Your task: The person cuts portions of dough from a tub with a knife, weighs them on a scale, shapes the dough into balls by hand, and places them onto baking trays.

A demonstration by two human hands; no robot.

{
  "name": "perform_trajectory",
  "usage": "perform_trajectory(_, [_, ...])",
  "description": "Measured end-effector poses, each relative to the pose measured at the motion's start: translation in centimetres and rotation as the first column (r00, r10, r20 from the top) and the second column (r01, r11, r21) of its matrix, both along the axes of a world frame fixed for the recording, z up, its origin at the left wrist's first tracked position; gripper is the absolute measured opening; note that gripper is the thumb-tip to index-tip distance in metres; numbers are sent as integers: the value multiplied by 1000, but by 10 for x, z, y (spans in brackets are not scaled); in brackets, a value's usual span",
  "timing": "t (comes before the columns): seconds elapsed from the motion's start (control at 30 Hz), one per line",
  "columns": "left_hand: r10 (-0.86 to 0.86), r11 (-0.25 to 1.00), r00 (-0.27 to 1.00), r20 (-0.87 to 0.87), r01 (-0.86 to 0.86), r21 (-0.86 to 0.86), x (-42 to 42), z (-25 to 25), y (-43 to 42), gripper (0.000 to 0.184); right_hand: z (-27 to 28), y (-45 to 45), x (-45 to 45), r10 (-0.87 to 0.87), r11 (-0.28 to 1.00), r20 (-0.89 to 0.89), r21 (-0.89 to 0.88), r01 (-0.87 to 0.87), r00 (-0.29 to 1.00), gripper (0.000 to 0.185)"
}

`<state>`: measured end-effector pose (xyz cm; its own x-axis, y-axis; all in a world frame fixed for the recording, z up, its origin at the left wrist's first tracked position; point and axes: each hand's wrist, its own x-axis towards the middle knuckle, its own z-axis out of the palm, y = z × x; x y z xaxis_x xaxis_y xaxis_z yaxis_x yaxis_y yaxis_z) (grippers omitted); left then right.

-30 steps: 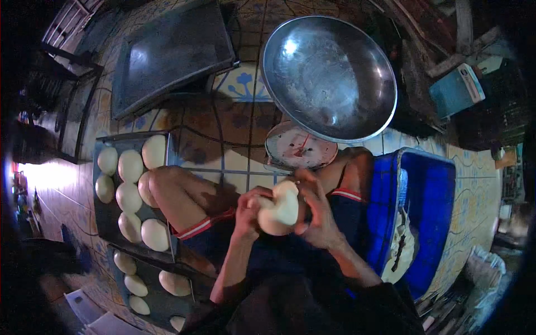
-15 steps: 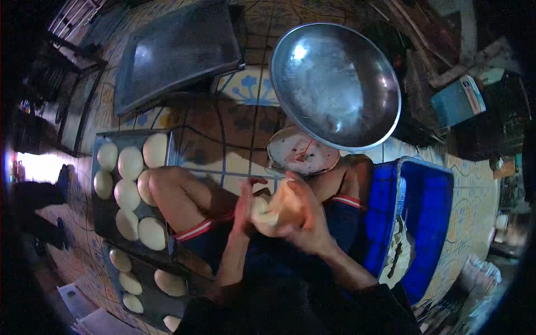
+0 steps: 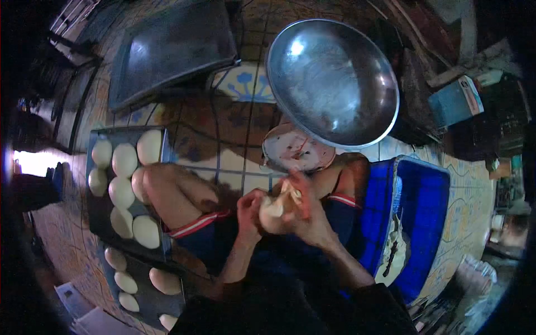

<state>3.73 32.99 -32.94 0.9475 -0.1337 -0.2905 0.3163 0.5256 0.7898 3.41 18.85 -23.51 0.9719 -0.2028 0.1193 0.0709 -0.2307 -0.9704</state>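
A pale lump of dough (image 3: 272, 215) is between my two hands, above my lap. My left hand (image 3: 250, 215) curls against its left side, fingers bent. From the right, my right hand (image 3: 310, 218) wraps over the dough, its fingers somewhat blurred. The top of the lump looks folded and uneven. Left of my knee, several smooth dough balls (image 3: 124, 161) sit in a dark tray (image 3: 99, 215). A second dark tray (image 3: 146, 301) below it holds several more dough balls (image 3: 165, 281).
A blue crate (image 3: 429, 215) stands by my right leg, with pale dough and a dark stick-like thing inside. Ahead, a large metal bowl (image 3: 335, 75) overlaps a stained whitish basin (image 3: 293, 149). A dark rectangular tray (image 3: 176, 50) lies at the upper left on the tiled floor.
My left hand has closed in on the dough, its fingers now bent against it. The lump has shifted slightly right and been turned. The whole view has moved a little.
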Motion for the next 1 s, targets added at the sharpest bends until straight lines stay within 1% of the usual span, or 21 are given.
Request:
perform_trajectory(0.03, [-66, 899, 997, -49, 80, 431, 8, 29, -10, 39, 10, 1, 7, 137, 899, 16, -422, -118, 990, 40])
perform_trajectory(0.07, [-59, 900, 997, -50, 75, 429, 21, 34, -14, 39, 5, 1, 3, 144, 897, 14, -424, -124, 989, 40])
perform_trajectory(0.13, [255, 963, 941, -220, -268, -31, 39, 41, -21, 42, -2, -2, -3, 1, 1000, -141, 9, 0, 990, 30])
perform_trajectory(0.17, [264, 960, 940, -218, -277, -32, 45, 46, -17, 42, 8, -2, -5, -76, 971, -424, 173, 163, 902, 25])
perform_trajectory(0.23, [-11, 974, 994, 108, 35, -224, 54, 53, 4, 66, 11, 6, 1, -116, 933, -393, 273, 236, 912, 28])
perform_trajectory(0.33, [-359, 822, 874, 327, 462, -334, 28, -17, 42, 53, 9, 6, 4, 11, 897, -528, 380, 225, 849, 40])
perform_trajectory(0.37, [-368, 820, 875, 315, 465, -332, 17, -14, 44, 53, 12, 9, 4, 59, 896, -373, 429, 116, 926, 43])
perform_trajectory(0.43, [-248, 939, 932, -266, 164, -303, 2, -3, 36, 73, 4, 15, 6, 147, 848, -103, 525, -72, 984, 42])
perform_trajectory(0.47, [-234, 940, 935, -265, 147, -309, 1, 11, 28, 73, 3, 13, 7, 163, 850, -105, 520, -86, 981, 42])
perform_trajectory(0.53, [-99, 980, 995, -29, 92, -176, 6, 38, 16, 74, 2, 8, 6, 447, 893, -151, 22, -449, 882, 34])
perform_trajectory(0.6, [-63, 998, 994, 86, 62, 19, 20, 26, 25, 83, 2, 11, 4, 452, 882, -124, 209, -422, 883, 29])
perform_trajectory(0.67, [51, 980, 941, 333, 17, -197, 35, 51, 32, 105, 5, 6, 3, 315, 932, -274, 268, -242, 909, 25])
perform_trajectory(0.7, [-136, 990, 916, 377, 138, 22, 42, 23, 52, 137, 11, 3, 6, 427, 904, -137, 50, -424, 894, 27])
perform_trajectory(0.73, [-122, 992, 915, 384, 123, 23, 42, 38, 56, 137, 19, 12, 13, 440, 898, -130, 47, -438, 888, 27])
perform_trajectory(0.8, [-462, 818, 828, 319, 536, -208, 28, 79, 64, 138, 36, 37, 19, 414, 859, 189, 241, -451, 890, 42])
perform_trajectory(0.83, [-515, 790, 706, 486, 611, -52, 27, 80, 68, 120, 44, 41, 24, 425, 854, 186, 242, -461, 886, 42])
perform_trajectory(0.87, [-508, 794, 710, 487, 605, -53, 21, 84, 72, 120, 51, 45, 29, 517, 854, 151, -150, -498, 842, 54])
perform_trajectory(0.9, [-548, 836, 696, 464, 461, 297, 13, 93, 74, 112, 56, 50, 33, 591, 713, 84, -520, -470, 803, 67])
perform_trajectory(0.93, [-577, 754, 699, 423, 256, 605, 7, 102, 72, 104, 58, 55, 31, 602, 704, 80, -523, -480, 795, 67])
perform_trajectory(0.97, [-344, 934, 887, 308, 289, 212, 0, 95, 58, 93, 60, 62, 26, 622, 630, 51, -626, -461, 781, 74])
perform_trajectory(1.0, [-317, 941, 897, 308, 255, 223, 2, 89, 52, 93, 63, 73, 26, 648, 547, 33, -715, -436, 761, 81])
